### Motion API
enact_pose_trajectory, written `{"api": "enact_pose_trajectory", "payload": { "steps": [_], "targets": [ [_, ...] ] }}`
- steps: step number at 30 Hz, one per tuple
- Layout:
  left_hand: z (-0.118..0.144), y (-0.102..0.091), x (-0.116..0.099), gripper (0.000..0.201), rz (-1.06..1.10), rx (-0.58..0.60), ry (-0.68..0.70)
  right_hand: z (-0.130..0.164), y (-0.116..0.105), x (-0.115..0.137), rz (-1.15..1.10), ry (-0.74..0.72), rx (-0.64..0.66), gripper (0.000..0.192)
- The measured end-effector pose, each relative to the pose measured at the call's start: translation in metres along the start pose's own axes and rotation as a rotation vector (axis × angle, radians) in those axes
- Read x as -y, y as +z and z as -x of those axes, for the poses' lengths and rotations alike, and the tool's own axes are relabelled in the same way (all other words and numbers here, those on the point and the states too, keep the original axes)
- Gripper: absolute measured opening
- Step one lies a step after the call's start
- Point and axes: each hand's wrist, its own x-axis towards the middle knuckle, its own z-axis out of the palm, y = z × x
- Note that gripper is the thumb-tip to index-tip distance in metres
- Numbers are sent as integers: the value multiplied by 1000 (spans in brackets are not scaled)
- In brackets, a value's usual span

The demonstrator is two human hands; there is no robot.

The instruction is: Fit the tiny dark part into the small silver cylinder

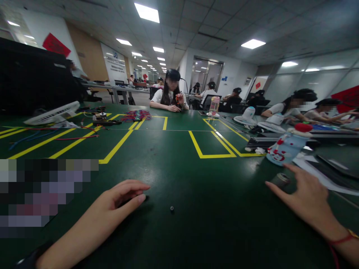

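Observation:
My left hand rests on the green table at the lower left, fingers loosely curled and holding nothing. A small dark round part lies on the table just right of its fingertips. My right hand reaches out at the right with fingers spread, its fingertips against a small grey cylinder. Whether the hand grips the cylinder is unclear. A red string is tied around the right wrist.
Yellow tape lines mark boxes on the table. A decorated bottle with a red cap lies beyond my right hand, beside papers and dark trays. Fan parts and loose wires lie far left. A person sits opposite; others sit at the right.

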Motion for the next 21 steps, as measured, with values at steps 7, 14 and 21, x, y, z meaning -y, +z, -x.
{"api": "enact_pose_trajectory", "payload": {
  "steps": [7, 14, 21],
  "targets": [
    [2, 2, 3, 27, -4, -2, 4, 19, -15, 156, -447, -681, 241, 44],
    [3, 0, 15, 23, -1, 16, 42, 27, -1, 247, -755, -707, 614, 18],
    [5, 0, 1, 21, 8, 14, 22, -32, -21, 88, -268, -348, 235, 28]
  ]
}}
